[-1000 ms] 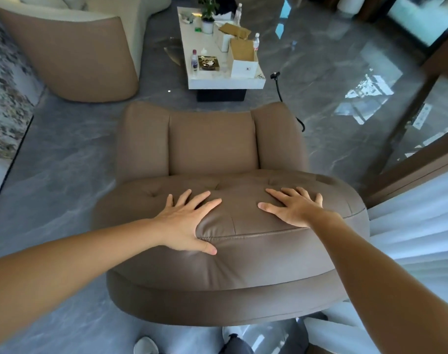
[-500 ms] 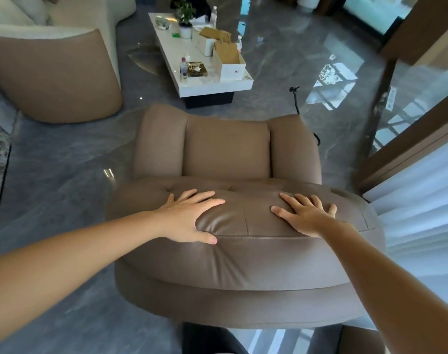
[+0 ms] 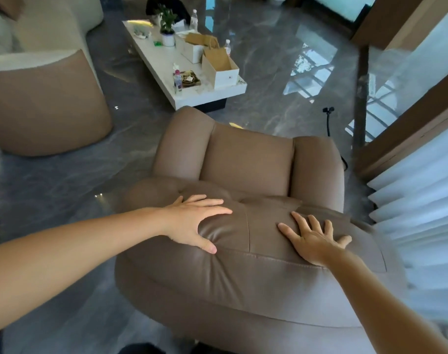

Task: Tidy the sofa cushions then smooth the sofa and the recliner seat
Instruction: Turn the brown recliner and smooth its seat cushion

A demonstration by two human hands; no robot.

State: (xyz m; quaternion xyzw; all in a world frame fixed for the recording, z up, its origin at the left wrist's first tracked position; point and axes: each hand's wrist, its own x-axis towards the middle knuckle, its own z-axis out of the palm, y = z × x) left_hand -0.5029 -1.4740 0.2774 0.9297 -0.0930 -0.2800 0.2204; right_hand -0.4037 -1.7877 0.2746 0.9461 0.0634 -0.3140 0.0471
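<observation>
A brown leather recliner (image 3: pixel 245 272) fills the lower middle of the head view, seen from behind its padded backrest top. Its seat (image 3: pixel 245 164) lies beyond, between two fat armrests. My left hand (image 3: pixel 192 223) lies flat on the left of the backrest top, fingers spread, thumb pressing a dent into the leather. My right hand (image 3: pixel 312 238) rests flat on the right side, fingers apart. Neither hand holds anything. The cream and tan sofa (image 3: pixel 41 103) stands at the upper left.
A white low table (image 3: pixel 164 70) beyond the recliner carries a potted plant (image 3: pixel 168 29), bottles, a box and an open paper bag (image 3: pixel 219 62). Glossy grey floor surrounds the chair. White curtains (image 3: pixel 419 200) hang at the right, and a black cable (image 3: pixel 328 121) lies on the floor.
The view has tilted and shifted left, so the recliner sits further right. Both hands stay flat on the backrest top; the left thumb digs in deeper.
</observation>
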